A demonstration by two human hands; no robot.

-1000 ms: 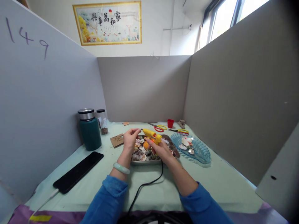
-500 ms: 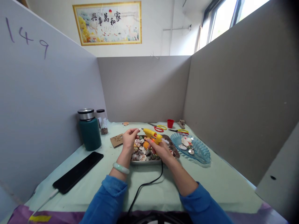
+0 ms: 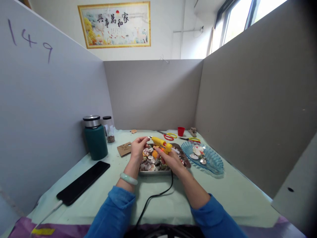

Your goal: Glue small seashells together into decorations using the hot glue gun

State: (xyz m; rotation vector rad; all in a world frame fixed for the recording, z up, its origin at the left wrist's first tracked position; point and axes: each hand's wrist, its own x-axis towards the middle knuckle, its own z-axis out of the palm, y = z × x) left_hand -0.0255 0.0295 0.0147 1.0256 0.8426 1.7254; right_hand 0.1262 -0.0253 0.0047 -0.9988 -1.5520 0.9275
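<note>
Curving over the pale green tablecloth (image 3: 173, 211), a black cord (image 3: 158, 194) rises toward the right hand (image 3: 171, 159), which is clamped around a yellow hot-glue gun (image 3: 158, 141) above a metal tray (image 3: 156, 173) of seashells (image 3: 151, 158). The left hand (image 3: 138, 146), apart from it, pinches a tiny pale piece (image 3: 149, 137) at the nozzle (image 3: 151, 137). Beyond are scissors (image 3: 165, 134) and a red cup (image 3: 181, 132).

My feed shows me the yellow glue gun (image 3: 158, 141) tilted above the tray (image 3: 158, 173), red light (image 3: 162, 149) glowing, nozzle (image 3: 151, 137) leftward, perhaps touching a tiny pale piece (image 3: 149, 137).
</note>
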